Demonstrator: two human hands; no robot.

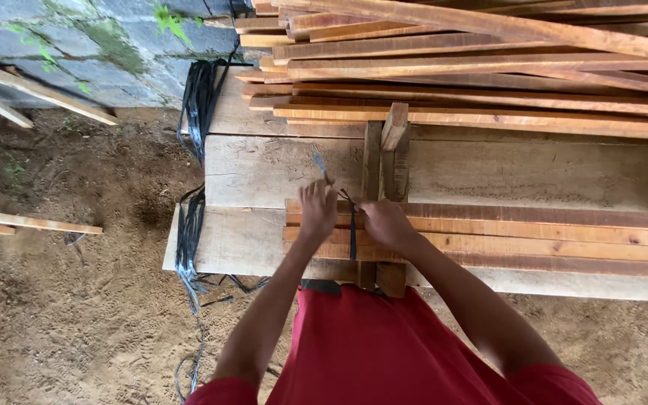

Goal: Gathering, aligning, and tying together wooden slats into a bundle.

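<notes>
Both hands sit on the left end of the slats [534, 240], which run long to the right; the left hand [316, 211] and right hand [385, 223] pinch the black strap [352, 238] between them

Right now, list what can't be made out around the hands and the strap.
Head view only:
- Knot in the black strap: too small, partly behind the right hand.
- Left hand grip on the strap end: fingers face away.
- Bundle of wooden slats: far end cut off by the right edge.
</notes>
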